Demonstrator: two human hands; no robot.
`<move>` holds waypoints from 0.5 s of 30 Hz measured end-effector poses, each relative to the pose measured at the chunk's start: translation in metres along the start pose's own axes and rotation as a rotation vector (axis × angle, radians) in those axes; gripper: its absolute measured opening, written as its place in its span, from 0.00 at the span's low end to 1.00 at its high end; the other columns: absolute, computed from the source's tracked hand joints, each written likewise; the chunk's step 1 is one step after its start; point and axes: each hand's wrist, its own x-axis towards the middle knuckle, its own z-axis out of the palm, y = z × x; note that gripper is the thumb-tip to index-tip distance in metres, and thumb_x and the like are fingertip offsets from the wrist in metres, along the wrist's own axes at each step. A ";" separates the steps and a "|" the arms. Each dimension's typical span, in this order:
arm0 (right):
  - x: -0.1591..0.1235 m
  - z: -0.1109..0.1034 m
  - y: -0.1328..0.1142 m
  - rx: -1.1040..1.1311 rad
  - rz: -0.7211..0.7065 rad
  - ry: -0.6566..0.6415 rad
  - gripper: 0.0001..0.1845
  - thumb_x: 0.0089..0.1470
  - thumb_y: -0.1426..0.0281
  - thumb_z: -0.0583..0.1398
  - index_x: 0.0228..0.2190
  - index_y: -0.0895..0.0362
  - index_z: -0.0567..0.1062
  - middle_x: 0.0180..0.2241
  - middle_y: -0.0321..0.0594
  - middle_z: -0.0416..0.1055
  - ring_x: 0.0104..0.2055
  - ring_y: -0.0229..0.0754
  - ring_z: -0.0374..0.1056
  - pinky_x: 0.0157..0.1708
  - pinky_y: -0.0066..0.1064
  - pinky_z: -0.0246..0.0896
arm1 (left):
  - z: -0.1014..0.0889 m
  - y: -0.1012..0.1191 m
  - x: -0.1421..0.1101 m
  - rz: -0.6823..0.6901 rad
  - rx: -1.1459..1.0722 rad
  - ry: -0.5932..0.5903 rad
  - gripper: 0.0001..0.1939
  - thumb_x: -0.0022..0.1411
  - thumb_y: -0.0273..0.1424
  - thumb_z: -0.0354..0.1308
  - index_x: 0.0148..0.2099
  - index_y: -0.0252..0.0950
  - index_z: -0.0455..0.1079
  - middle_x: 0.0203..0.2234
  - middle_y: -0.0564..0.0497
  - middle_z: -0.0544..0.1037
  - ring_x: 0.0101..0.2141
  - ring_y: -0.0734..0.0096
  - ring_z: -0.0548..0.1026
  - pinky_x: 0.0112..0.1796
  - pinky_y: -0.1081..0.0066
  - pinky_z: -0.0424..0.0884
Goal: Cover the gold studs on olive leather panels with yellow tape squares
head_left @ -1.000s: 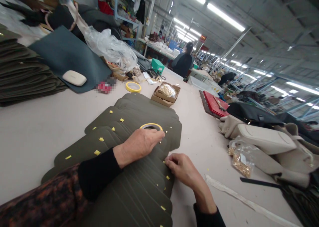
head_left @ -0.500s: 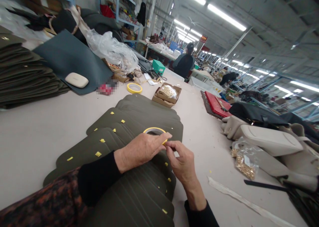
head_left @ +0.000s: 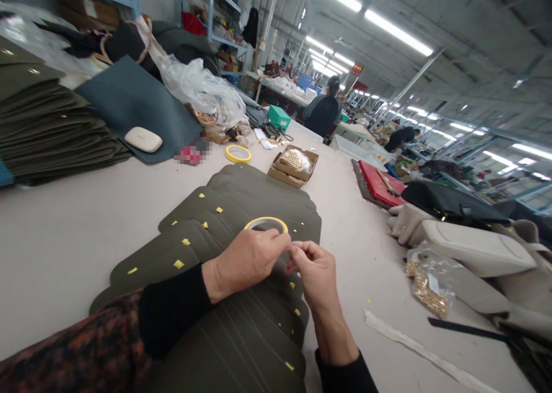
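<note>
My left hand is closed around the near side of a roll of yellow tape, its thumb and fingers pressed together. Fingertip to fingertip with it, my right hand pinches at the roll's edge; whatever lies between those fingers is too small to make out. Below both hands, overlapping dark olive panels are fanned out on the table. Small bits of yellow tape stick to several of them.
A second yellow tape roll and a cardboard box of gold hardware lie beyond the panels. Stacked olive pieces stand at left. Cream bags and a bag of gold parts lie at right. A person sits farther back.
My left fingers have curled in from a flatter, stretched pose over the tape roll. My right hand keeps its pinch close by. The whole view has shifted slightly.
</note>
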 end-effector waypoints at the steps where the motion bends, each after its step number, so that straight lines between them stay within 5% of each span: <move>1: 0.004 -0.001 0.004 0.072 0.070 0.019 0.11 0.44 0.63 0.64 0.23 0.59 0.75 0.15 0.30 0.67 0.16 0.34 0.63 0.18 0.26 0.65 | 0.000 0.000 -0.003 0.000 -0.009 0.036 0.08 0.67 0.25 0.45 0.37 0.36 0.65 0.28 0.52 0.72 0.28 0.70 0.71 0.28 0.72 0.64; 6: 0.015 -0.009 0.027 0.069 0.242 -0.094 0.16 0.39 0.61 0.68 0.26 0.61 0.77 0.17 0.34 0.70 0.18 0.33 0.65 0.20 0.26 0.68 | -0.001 -0.007 -0.014 -0.067 0.019 0.054 0.08 0.69 0.28 0.45 0.39 0.37 0.65 0.30 0.53 0.72 0.31 0.70 0.72 0.31 0.72 0.65; 15: 0.014 0.000 0.025 -0.606 -0.182 -0.110 0.12 0.51 0.64 0.57 0.25 0.57 0.78 0.20 0.36 0.74 0.21 0.39 0.69 0.24 0.28 0.63 | 0.013 -0.023 -0.016 -0.016 0.135 -0.192 0.05 0.65 0.23 0.50 0.38 0.36 0.66 0.34 0.48 0.73 0.37 0.62 0.69 0.36 0.65 0.66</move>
